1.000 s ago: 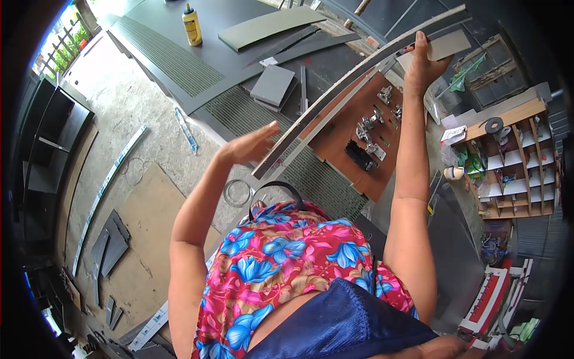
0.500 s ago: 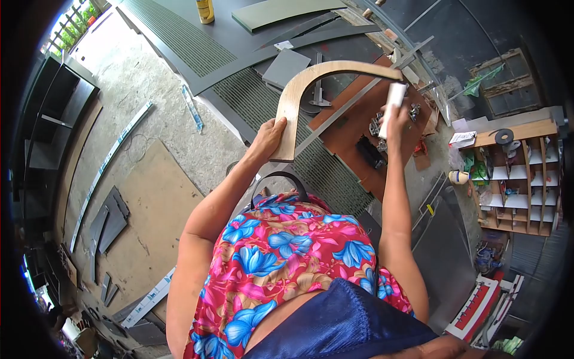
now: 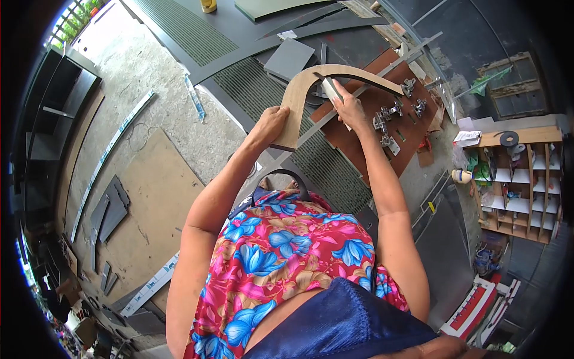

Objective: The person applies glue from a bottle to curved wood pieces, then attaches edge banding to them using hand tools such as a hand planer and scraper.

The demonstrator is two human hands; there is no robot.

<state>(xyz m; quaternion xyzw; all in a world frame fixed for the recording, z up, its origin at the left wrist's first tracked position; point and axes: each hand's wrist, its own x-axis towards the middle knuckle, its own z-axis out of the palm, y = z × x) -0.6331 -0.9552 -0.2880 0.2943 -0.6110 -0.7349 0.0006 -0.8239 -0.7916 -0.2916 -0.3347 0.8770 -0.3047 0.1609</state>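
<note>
A curved wooden piece (image 3: 297, 96) with a dark edge is held up over the workbench. My left hand (image 3: 271, 125) grips it near its lower left end, fingers wrapped round the edge. In my right hand (image 3: 350, 110) is a white block (image 3: 332, 96), closed between the fingers, its upper end against or very near the inner edge of the curve; exact contact is hard to see. Metal hinges (image 3: 385, 117) lie on a reddish-brown board (image 3: 353, 143) to the right of my right hand.
Grey flat pieces (image 3: 289, 58) lie on the ribbed bench top (image 3: 242, 90). A yellow container (image 3: 208, 6) stands at the top. On the right is a compartment shelf (image 3: 520, 140) with a roll of dark tape (image 3: 509, 139). A brown sheet (image 3: 149, 197) covers floor at left.
My right hand has moved left with the white block, from the far right end of the curved piece to its bend. The curved piece has shifted slightly, and more hinges show.
</note>
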